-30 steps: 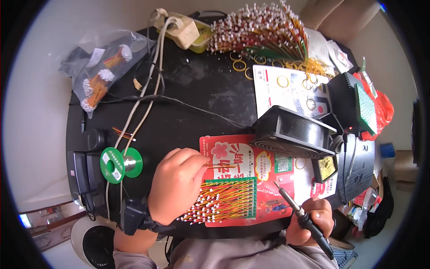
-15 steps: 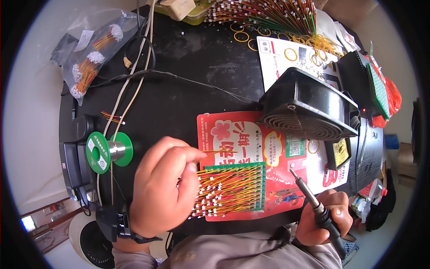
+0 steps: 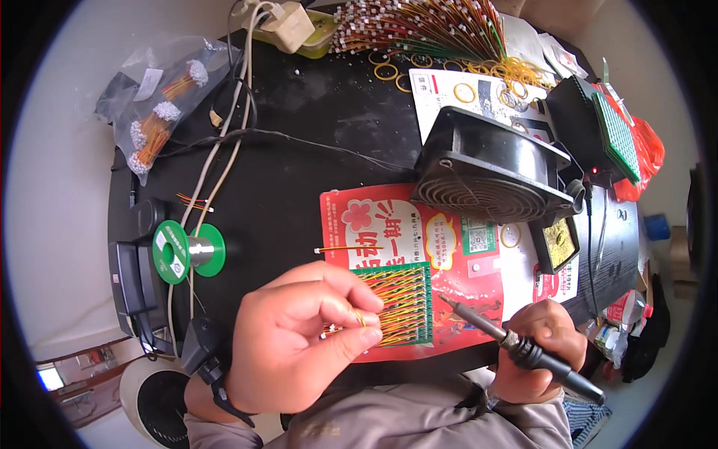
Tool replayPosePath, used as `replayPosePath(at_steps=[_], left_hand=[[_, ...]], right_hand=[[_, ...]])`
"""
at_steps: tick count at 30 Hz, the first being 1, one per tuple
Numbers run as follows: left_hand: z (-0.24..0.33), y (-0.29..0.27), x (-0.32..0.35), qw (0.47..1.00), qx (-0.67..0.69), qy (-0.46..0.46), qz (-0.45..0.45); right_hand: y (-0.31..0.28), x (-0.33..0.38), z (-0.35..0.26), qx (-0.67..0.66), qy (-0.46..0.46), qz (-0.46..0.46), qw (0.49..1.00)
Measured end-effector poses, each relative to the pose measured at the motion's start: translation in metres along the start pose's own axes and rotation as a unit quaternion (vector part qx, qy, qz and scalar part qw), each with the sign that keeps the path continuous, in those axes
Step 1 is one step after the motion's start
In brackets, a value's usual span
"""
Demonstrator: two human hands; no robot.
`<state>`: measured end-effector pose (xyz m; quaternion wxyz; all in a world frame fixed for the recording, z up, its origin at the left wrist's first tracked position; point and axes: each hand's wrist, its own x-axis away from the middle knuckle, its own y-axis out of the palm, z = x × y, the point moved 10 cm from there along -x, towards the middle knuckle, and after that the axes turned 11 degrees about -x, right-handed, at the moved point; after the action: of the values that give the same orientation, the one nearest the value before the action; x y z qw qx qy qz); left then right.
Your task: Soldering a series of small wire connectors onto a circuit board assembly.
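Thumb and fingers of my left hand pinch a thin yellow wire above the wired panel; its far end is hidden by the fingers. Beneath lies a green circuit board with rows of red, yellow and black wires, their white connectors partly covered by the hand. In my right hand is a soldering iron, its bare tip pointing left, beside the board's right edge. A single wire lead with a white connector lies on the red printed sheet behind the board.
A black fan stands behind the sheet, with a yellow sponge in a holder to its right. At left are a green solder spool, pale cables and a bag of wire bundles. Wire leads and rubber bands lie at the back.
My left hand has moved right and nearer, from beside the single lead to over the board's wires, and now pinches a wire. The iron's tip has swung left toward the board.
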<state>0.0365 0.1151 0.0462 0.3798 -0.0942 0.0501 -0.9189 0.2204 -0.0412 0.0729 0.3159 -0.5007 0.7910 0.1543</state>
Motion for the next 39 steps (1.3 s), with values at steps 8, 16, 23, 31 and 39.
replayPosePath(at_steps=[8,16,23,31,39], left_hand=[[0.016,0.01,0.01,0.967,-0.222,0.122,0.035],[0.018,0.067,0.032,0.886,-0.381,0.263,0.01],[0.0,0.076,0.023,0.868,-0.404,0.287,-0.024],[0.01,0.068,0.034,0.872,-0.385,0.302,0.028],[0.009,0.078,0.032,0.842,-0.464,0.271,0.052]], right_hand=[[-0.005,-0.002,0.021,-0.047,0.043,0.026,0.998],[-0.003,0.013,0.012,0.054,0.005,0.069,0.996],[-0.012,0.017,0.013,0.037,0.042,0.124,0.991],[0.002,0.023,0.009,0.079,0.043,0.071,0.993],[0.008,0.027,0.0,0.099,-0.039,0.045,0.993]])
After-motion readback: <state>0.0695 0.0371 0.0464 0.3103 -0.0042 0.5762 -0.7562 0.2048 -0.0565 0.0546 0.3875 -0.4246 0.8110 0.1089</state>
